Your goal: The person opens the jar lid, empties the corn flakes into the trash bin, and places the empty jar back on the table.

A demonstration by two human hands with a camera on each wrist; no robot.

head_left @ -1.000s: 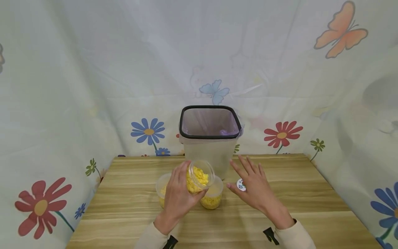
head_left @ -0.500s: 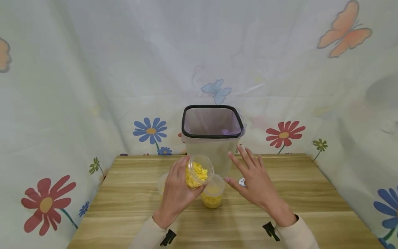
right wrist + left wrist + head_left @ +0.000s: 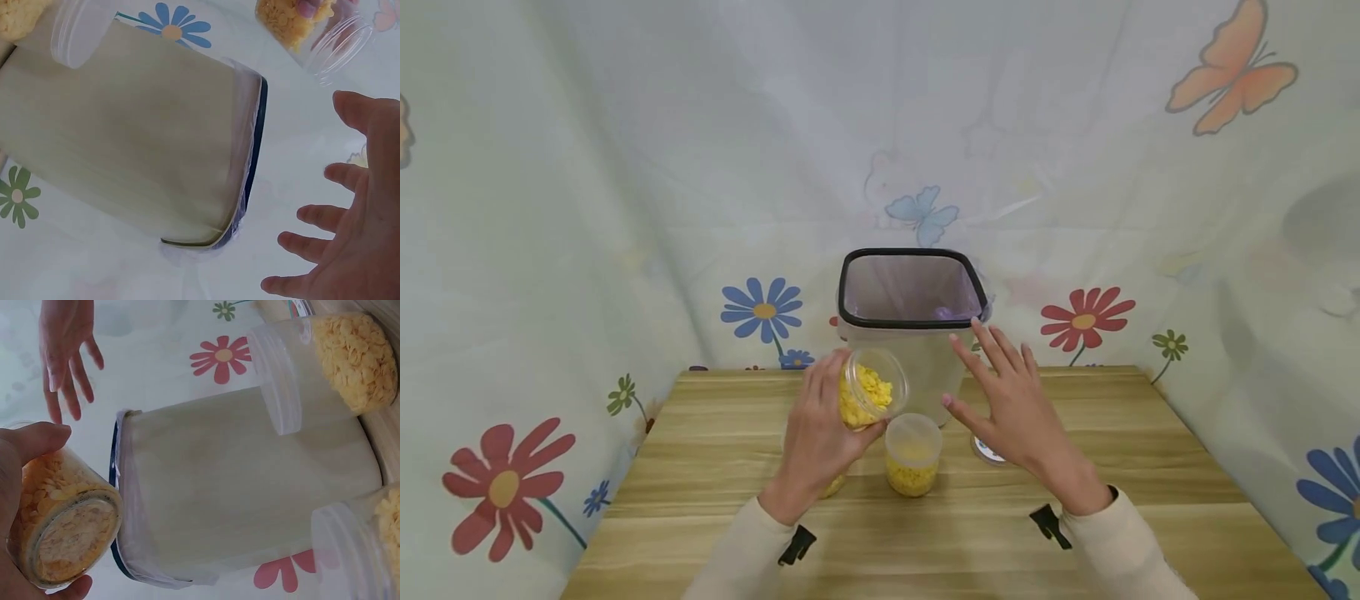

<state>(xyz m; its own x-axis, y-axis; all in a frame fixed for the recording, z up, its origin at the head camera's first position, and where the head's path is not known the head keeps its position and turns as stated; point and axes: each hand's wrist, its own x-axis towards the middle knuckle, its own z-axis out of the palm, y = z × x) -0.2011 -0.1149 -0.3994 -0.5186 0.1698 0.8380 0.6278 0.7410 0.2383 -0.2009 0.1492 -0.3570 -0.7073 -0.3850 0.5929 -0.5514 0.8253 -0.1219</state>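
Observation:
My left hand (image 3: 816, 425) grips a clear plastic jar (image 3: 867, 392) of yellow flakes round its side. Held above the table, the jar tilts with its uncovered mouth to the right; its base (image 3: 78, 534) faces the left wrist camera. My right hand (image 3: 1015, 408) hovers to the right with spread fingers, holding nothing; in the right wrist view its thumb (image 3: 353, 112) is close to the jar's mouth. On the table below stands a second jar (image 3: 912, 467) of yellow flakes with a frosted top. A third such jar (image 3: 833, 486) is mostly hidden behind my left hand.
Behind the jars stands a pale bin (image 3: 910, 358) with a black rim and a purple liner bag. A round white printed disc (image 3: 987, 450) lies on the wooden table (image 3: 715, 467), partly under my right hand in view. A flowered curtain (image 3: 700, 167) surrounds the table.
My left hand has lifted slightly with the tilted jar, showing more of the second jar. My right hand has also risen toward the bin's rim, fingers still spread.

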